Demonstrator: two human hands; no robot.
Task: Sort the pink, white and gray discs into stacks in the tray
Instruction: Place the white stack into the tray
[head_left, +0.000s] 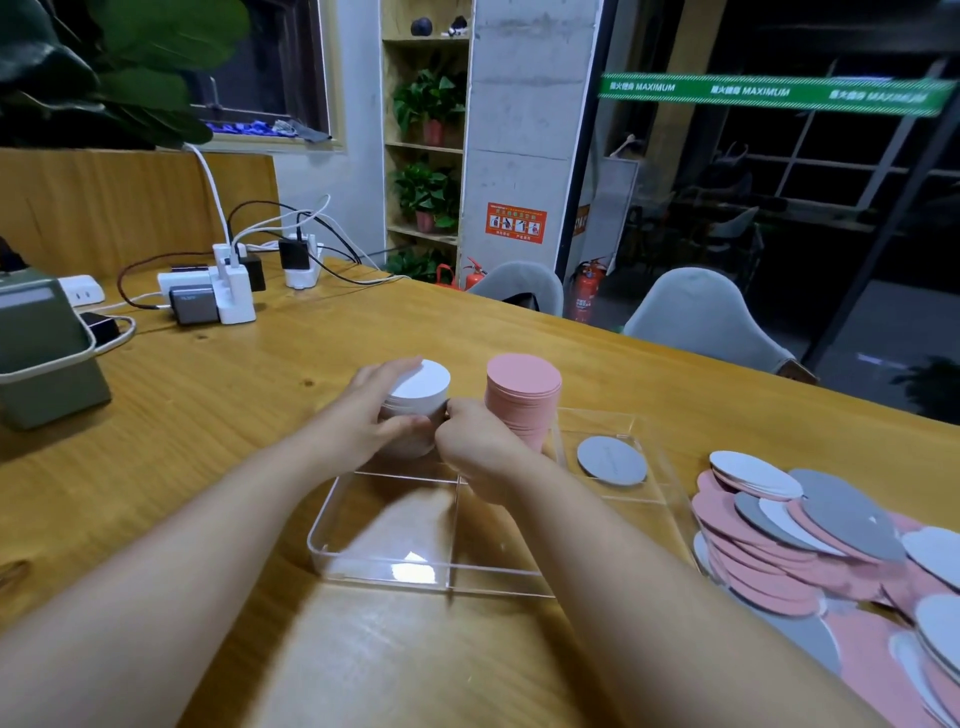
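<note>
Both hands cup the white stack (415, 402) in the tray's (374, 566) far-left compartment: the left hand (371, 415) curls round its left side, the right hand (475, 441) grips its near-right edge. The pink stack (523, 400) stands just right. The loose pile (810, 535) lies well to the right, nearer the right hand, which I judge should fetch next.

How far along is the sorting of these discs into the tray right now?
Partly done. A tall pink stack and a white stack stand in the clear tray; only a gray disc or so lies in a third compartment. In hand: the left hand and right hand grip the white stack, apparently squaring it. Left: the large mixed pile beside the tray.
</note>
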